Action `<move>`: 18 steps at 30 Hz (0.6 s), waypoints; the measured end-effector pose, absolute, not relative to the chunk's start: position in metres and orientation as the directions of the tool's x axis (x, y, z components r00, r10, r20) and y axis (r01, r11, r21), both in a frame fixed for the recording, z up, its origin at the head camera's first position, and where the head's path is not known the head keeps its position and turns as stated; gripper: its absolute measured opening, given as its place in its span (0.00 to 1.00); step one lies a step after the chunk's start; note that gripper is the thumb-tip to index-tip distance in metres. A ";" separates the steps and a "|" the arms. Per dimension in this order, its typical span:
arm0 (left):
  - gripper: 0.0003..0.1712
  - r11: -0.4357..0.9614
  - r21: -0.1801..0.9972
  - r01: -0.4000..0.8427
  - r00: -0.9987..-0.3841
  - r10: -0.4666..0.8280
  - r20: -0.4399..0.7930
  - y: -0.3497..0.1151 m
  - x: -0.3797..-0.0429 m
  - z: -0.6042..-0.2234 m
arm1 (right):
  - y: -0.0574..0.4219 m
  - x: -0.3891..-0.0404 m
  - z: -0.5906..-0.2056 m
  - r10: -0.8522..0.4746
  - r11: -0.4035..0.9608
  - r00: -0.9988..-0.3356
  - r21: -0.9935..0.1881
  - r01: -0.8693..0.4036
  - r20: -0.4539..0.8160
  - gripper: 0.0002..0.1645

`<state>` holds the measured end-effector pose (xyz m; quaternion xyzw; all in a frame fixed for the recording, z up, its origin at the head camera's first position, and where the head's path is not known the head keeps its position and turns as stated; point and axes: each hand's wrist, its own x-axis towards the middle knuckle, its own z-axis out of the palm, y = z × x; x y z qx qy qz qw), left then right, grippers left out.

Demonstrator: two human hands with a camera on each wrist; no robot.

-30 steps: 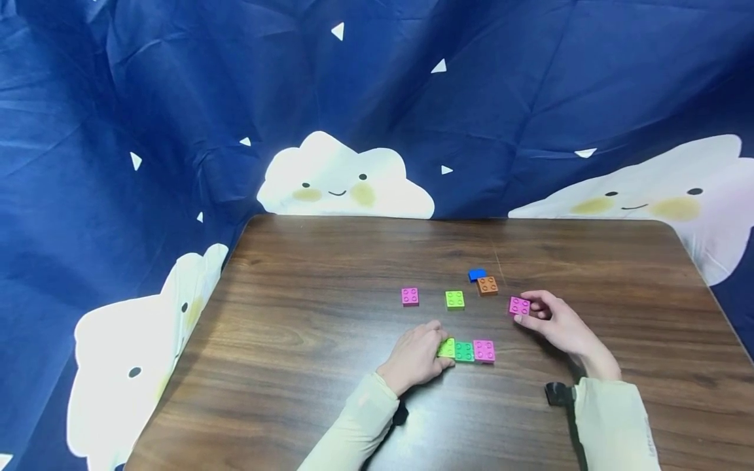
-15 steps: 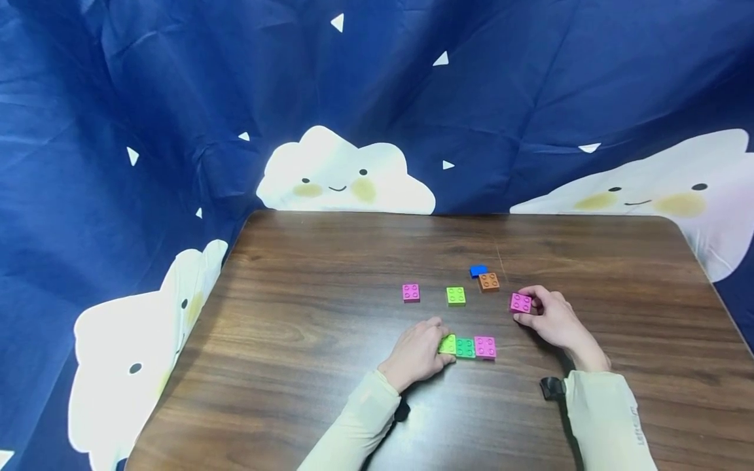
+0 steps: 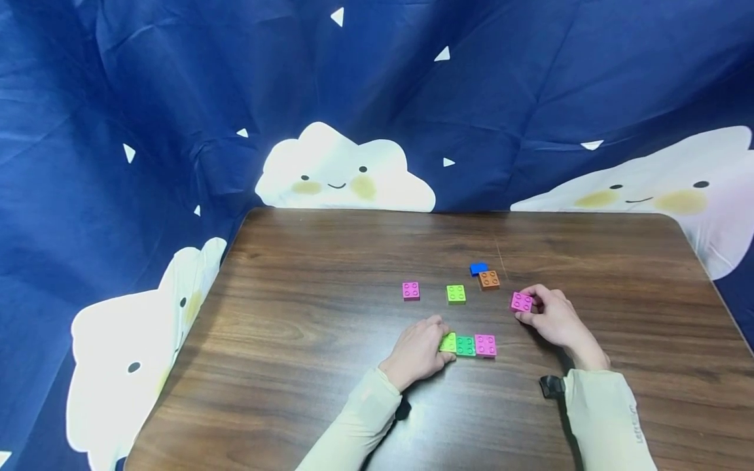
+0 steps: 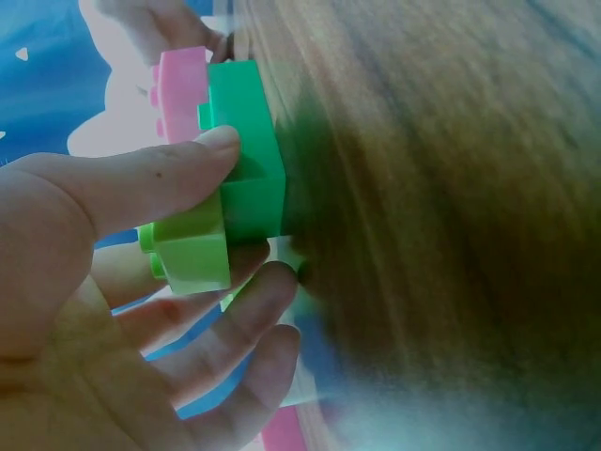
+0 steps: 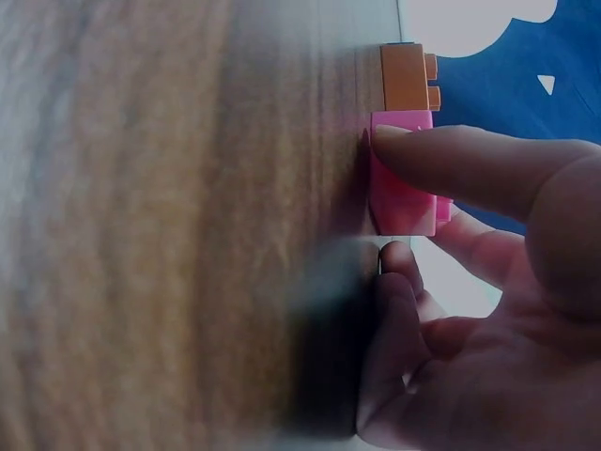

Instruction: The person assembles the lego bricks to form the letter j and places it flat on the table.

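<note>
My left hand (image 3: 417, 352) pinches the left end of a joined row of toy building bricks. In the left wrist view, the thumb presses a long green brick (image 4: 252, 150) and a lime brick (image 4: 192, 249) stacked on its near end. A pink brick (image 3: 485, 346) sits on the green brick's other end, with green studs (image 3: 465, 346) showing between the two. To the right, my right hand (image 3: 559, 320) holds another pink brick (image 3: 521, 301) between thumb and fingers, its studs facing up. In the right wrist view this pink brick (image 5: 404, 183) is at or just above the tabletop.
Beyond the hands lie a loose magenta brick (image 3: 411, 291), a lime brick (image 3: 456, 294), an orange brick (image 3: 489, 280) and a blue brick (image 3: 478, 269) touching or close to the orange one. The brown wooden table (image 3: 294, 327) meets a blue cloud-printed curtain (image 3: 377, 78) at the back.
The head view has tilted slightly, so things on the table appear a little higher. My right wrist has shifted slightly left, still holding the pink brick. The left hand keeps its hold.
</note>
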<state>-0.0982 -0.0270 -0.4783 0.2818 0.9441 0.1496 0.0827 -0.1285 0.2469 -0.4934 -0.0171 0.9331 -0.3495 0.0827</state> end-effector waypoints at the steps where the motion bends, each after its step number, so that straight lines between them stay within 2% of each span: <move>1: 0.22 0.796 0.330 0.508 -0.828 0.557 -0.070 -0.027 -0.098 -0.478 | 0.247 -0.128 -0.493 -0.088 0.754 -0.986 -0.656 0.027 -0.142 0.23; 18: 0.21 0.798 0.341 0.498 -0.831 0.551 -0.076 -0.027 -0.099 -0.478 | 0.248 -0.127 -0.494 -0.073 0.746 -0.986 -0.664 0.047 -0.152 0.23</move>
